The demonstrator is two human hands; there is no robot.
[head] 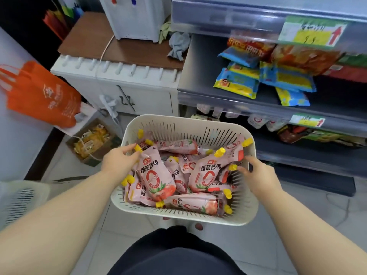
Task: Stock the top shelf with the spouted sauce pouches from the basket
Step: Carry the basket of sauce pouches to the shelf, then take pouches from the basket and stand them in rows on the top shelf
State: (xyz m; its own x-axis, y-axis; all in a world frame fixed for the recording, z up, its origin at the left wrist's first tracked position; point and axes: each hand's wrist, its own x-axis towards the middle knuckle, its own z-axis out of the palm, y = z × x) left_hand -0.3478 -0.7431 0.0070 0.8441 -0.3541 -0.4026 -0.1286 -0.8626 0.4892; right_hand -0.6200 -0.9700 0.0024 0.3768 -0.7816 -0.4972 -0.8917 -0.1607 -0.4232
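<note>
A cream slotted basket [184, 124] sits on the floor in front of me, filled with several pink tomato sauce pouches with yellow spout caps. My left hand [119, 160] pinches the yellow cap of one upright pouch [156, 179] at the basket's left side. My right hand [256, 173] reaches in from the right, fingertips touching the yellow cap of another pouch [206, 175]. The top shelf [228, 18] is at the upper right, its price rail blurred.
Grey shelving [218, 100] on the right holds blue and yellow snack packs [238, 82]. A white cabinet [127, 90] stands behind the basket, an orange bag [39, 96] and a cardboard box [93, 141] at left. Another slotted basket [19, 199] is at far left.
</note>
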